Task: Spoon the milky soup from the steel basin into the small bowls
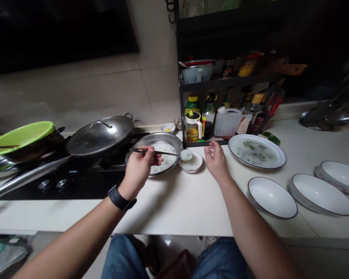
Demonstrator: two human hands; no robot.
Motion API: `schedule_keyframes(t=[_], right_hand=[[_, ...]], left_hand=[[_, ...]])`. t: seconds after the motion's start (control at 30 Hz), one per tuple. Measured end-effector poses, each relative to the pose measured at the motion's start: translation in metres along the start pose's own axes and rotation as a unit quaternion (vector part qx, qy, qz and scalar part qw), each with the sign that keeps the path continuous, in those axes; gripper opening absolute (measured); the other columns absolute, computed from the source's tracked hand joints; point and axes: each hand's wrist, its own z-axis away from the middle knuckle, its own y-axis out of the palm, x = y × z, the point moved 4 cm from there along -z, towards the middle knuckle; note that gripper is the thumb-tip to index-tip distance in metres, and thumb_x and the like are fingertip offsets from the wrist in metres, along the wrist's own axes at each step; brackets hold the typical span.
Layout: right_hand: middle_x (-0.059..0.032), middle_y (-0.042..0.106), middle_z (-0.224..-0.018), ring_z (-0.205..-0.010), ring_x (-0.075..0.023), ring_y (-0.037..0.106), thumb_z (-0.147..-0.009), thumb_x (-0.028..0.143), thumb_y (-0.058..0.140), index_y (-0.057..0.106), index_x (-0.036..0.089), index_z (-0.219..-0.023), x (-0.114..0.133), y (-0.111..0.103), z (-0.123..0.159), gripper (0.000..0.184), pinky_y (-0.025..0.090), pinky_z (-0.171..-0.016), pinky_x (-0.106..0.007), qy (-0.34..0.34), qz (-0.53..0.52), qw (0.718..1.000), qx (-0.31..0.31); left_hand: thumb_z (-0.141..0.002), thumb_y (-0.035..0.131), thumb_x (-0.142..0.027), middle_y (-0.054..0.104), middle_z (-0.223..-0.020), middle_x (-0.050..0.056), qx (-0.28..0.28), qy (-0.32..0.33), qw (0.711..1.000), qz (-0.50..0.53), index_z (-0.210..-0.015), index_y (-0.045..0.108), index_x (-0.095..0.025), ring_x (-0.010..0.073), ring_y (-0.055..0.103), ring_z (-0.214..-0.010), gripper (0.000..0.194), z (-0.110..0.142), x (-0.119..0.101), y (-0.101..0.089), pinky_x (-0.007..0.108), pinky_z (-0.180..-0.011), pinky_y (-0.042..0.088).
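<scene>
My left hand is closed on the handle of a metal ladle, whose bowl hangs over a small white bowl on the counter. Behind the ladle sits a steel basin holding a pale white liquid. My right hand rests just right of the small bowl, fingers loosely curled and apart, with nothing in it. A black watch is on my left wrist.
A lidded wok sits on the stove at left, with a green bowl beyond it. A patterned plate of soup lies right of my hand. Three empty white dishes line the right counter. A rack of bottles stands behind.
</scene>
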Motion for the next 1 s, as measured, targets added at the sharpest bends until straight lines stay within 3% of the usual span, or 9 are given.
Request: schedule_keyframes(t=[0.17,0.3,0.4,0.57,0.63,0.67,0.73,0.87,1.0], right_hand=[[-0.0219,0.068,-0.126,-0.114,-0.031,0.068,-0.101,0.063,0.047,0.056,0.018,-0.136,0.0,0.0,-0.001,0.058,0.059,-0.095,-0.052,0.001,-0.005,1.0,0.0],[-0.0231,0.068,-0.125,-0.115,-0.0317,0.068,-0.101,0.062,0.048,0.056,0.016,-0.136,0.0,0.0,-0.001,0.059,0.059,-0.095,-0.053,0.002,-0.011,1.0,0.001],[-0.0236,0.068,-0.125,-0.116,-0.0321,0.067,-0.101,0.062,0.048,0.056,0.015,-0.136,0.001,-0.001,-0.002,0.059,0.058,-0.096,-0.054,0.004,-0.011,1.0,0.005],[-0.0233,0.067,-0.125,-0.117,-0.0319,0.067,-0.101,0.063,0.047,0.056,0.015,-0.136,0.001,-0.001,-0.001,0.06,0.058,-0.097,-0.054,0.009,-0.008,1.0,0.009],[-0.0239,0.067,-0.126,-0.116,-0.0319,0.067,-0.101,0.064,0.047,0.056,0.014,-0.136,0.0,-0.001,-0.001,0.062,0.058,-0.097,-0.053,0.007,-0.008,1.0,0.01],[-0.024,0.067,-0.126,-0.116,-0.032,0.067,-0.1,0.065,0.047,0.056,0.014,-0.136,0.0,0.0,-0.001,0.062,0.058,-0.097,-0.053,0.006,-0.008,1.0,0.01],[-0.024,0.067,-0.127,-0.116,-0.0321,0.067,-0.1,0.065,0.047,0.056,0.014,-0.136,-0.001,0.0,-0.001,0.062,0.058,-0.096,-0.054,0.006,-0.009,1.0,0.01],[-0.0239,0.067,-0.127,-0.116,-0.0324,0.067,-0.1,0.064,0.048,0.056,0.015,-0.136,-0.001,0.001,0.0,0.062,0.058,-0.096,-0.055,0.008,-0.009,1.0,0.011],[-0.0239,0.068,-0.127,-0.115,-0.0324,0.068,-0.1,0.064,0.048,0.056,0.015,-0.136,-0.001,0.002,0.0,0.062,0.058,-0.096,-0.055,0.008,-0.01,1.0,0.01]], left_hand=[[-0.091,0.069,-0.052,0.074,-0.077,0.007,0.044,0.065,0.993,-0.083,-0.103,0.057,-0.016,0.0219,0.074,-0.065,0.039,0.015,0.006,0.015,0.034,-0.061,0.061],[-0.102,0.057,-0.042,0.075,-0.084,0.008,0.094,0.179,0.957,-0.21,-0.108,0.061,-0.019,0.0207,0.075,-0.07,0.025,0.03,0.006,0.023,0.031,-0.065,0.06],[-0.103,0.054,-0.027,0.076,-0.093,0.009,0.131,0.31,0.893,-0.3,-0.114,0.063,-0.02,0.0216,0.076,-0.083,0.016,0.042,0.002,0.027,0.033,-0.076,0.061],[-0.1,0.052,-0.01,0.076,-0.111,0.015,0.22,0.501,0.742,-0.386,-0.122,0.062,-0.018,0.0224,0.075,-0.098,0.026,0.062,-0.002,0.031,0.033,-0.082,0.062],[-0.099,0.052,-0.008,0.076,-0.113,0.016,0.231,0.53,0.719,-0.386,-0.124,0.061,-0.018,0.0224,0.076,-0.099,0.029,0.065,-0.001,0.027,0.032,-0.082,0.062],[-0.099,0.053,-0.008,0.077,-0.112,0.015,0.221,0.53,0.726,-0.379,-0.124,0.061,-0.018,0.0221,0.076,-0.099,0.028,0.063,-0.001,0.024,0.032,-0.083,0.062],[-0.1,0.055,-0.011,0.078,-0.106,0.012,0.165,0.495,0.778,-0.35,-0.122,0.061,-0.019,0.0205,0.077,-0.095,0.024,0.055,-0.001,0.014,0.031,-0.084,0.062],[-0.103,0.055,-0.028,0.077,-0.091,0.008,0.012,0.326,0.892,-0.313,-0.119,0.06,-0.017,0.0193,0.078,-0.079,0.02,0.023,0.005,-0.016,0.029,-0.073,0.062],[-0.103,0.049,-0.04,0.076,-0.089,0.009,-0.032,0.223,0.91,-0.347,-0.11,0.061,-0.016,0.0225,0.078,-0.075,0.027,-0.004,0.018,-0.037,0.032,-0.068,0.061]])
